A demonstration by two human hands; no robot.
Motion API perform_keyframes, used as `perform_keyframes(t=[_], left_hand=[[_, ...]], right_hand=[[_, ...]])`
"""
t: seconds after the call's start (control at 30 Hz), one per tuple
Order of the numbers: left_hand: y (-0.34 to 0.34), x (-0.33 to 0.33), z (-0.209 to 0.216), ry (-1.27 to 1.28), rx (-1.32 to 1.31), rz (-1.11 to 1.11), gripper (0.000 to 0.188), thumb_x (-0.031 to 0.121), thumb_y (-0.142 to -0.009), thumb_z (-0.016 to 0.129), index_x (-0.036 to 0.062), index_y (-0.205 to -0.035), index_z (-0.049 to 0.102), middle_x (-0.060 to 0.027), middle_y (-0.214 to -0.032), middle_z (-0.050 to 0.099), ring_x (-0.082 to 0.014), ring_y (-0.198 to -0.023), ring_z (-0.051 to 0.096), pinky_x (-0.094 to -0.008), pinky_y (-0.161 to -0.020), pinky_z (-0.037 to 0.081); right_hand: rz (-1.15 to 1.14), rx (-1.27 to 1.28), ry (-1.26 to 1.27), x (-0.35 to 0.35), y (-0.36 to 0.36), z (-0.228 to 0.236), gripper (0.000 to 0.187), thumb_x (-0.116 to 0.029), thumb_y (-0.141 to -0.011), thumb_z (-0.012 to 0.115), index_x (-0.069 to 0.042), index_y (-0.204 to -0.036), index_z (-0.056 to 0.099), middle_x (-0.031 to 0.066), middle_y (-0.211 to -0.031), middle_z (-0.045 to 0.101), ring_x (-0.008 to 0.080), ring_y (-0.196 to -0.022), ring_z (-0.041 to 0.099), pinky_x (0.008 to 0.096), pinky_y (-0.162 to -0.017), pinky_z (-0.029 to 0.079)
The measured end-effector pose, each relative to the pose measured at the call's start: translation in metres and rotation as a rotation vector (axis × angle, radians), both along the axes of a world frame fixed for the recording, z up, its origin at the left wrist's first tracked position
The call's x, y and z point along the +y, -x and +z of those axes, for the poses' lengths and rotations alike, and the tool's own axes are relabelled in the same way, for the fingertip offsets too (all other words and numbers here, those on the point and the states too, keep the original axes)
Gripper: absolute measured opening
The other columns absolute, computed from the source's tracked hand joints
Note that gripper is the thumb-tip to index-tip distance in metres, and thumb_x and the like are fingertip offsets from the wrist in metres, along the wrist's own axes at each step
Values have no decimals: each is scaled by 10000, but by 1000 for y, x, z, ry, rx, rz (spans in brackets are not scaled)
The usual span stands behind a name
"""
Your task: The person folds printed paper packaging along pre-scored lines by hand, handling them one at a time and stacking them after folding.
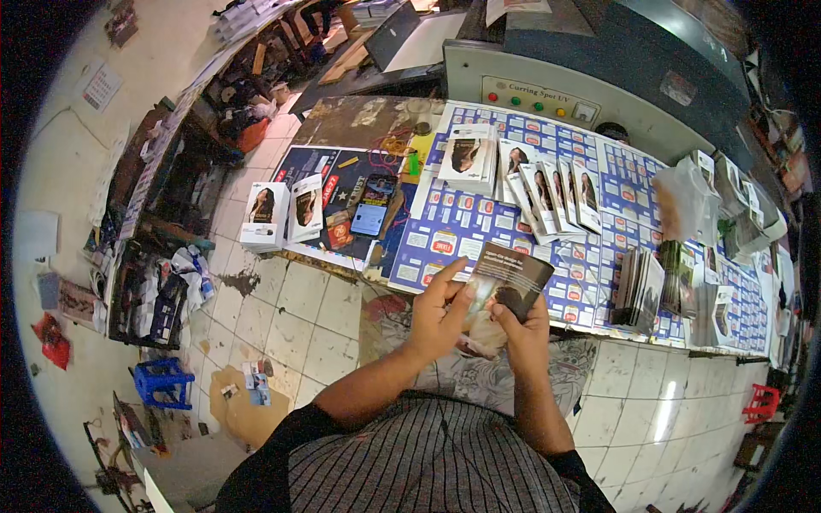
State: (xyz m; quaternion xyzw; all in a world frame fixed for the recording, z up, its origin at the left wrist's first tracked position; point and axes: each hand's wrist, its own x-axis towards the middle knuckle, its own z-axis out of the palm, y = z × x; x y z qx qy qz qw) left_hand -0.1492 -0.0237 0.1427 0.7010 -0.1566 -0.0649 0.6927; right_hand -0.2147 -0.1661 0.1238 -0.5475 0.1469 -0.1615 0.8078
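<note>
View from above: the left hand (438,318) and right hand (523,329) together hold a dark flat carton (510,280) in front of the body, just short of the near edge of the bench (479,224). The left hand's fingers are curled around the carton's left side, thumb on its face; the right hand is closed on its lower right corner. Behind the carton, printed sheets (629,184) cover the bench top, with a row of folded boxes (556,192) leaning mid-bench and a stack of flat cartons (640,289) at the right near edge. A phone (374,205) lies to the left. Tiled floor (291,316) opens to the left.
</note>
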Motion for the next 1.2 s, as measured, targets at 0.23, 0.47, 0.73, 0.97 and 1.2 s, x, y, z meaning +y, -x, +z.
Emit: perform_keyframes(t=[0.23, 0.47, 0.73, 0.97, 1.2], left_hand=[[-17, 15, 4, -311, -423, -3, 218, 129, -945, 649, 17, -1130, 680, -149, -971, 740, -234, -840, 721, -338, -748, 560], [-16, 16, 15, -391, -638, -167, 278, 81, -870, 663, 79, -1145, 702, -137, -886, 725, -307, -728, 691, -398, -662, 531], [-14, 23, 14, -316, -732, -247, 437, 25, -824, 597, 99, -1248, 674, -113, -880, 700, -303, -777, 662, -399, -711, 522], [-11, 24, 16, -319, -714, -267, 460, 26, -821, 610, 107, -1270, 670, -94, -874, 687, -288, -763, 641, -391, -707, 516], [-9, 25, 14, -378, -753, -252, 437, 27, -807, 633, 109, -1232, 693, -81, -990, 715, -275, -867, 669, -383, -810, 529]], right_hand=[[-273, -95, 1035, -28, -6, 46, 769, -154, -777, 801, 12, -1428, 426, 244, -1376, 481, 365, -1331, 406, 445, -1126, 311], [174, 1, 1008, -44, -10, 84, 259, -183, -851, 740, -57, -1075, 707, 123, -910, 711, 291, -905, 659, 414, -891, 459], [75, -27, 793, -37, -4, 81, 203, -146, -823, 773, -35, -988, 734, 110, -835, 707, 251, -804, 660, 351, -736, 486], [111, -23, 766, -40, -2, 73, 196, -137, -810, 785, -49, -979, 738, 91, -869, 719, 232, -811, 656, 339, -755, 480], [104, -56, 858, -38, -1, 78, 183, -141, -817, 767, -60, -977, 731, 98, -861, 716, 261, -807, 661, 373, -777, 481]])
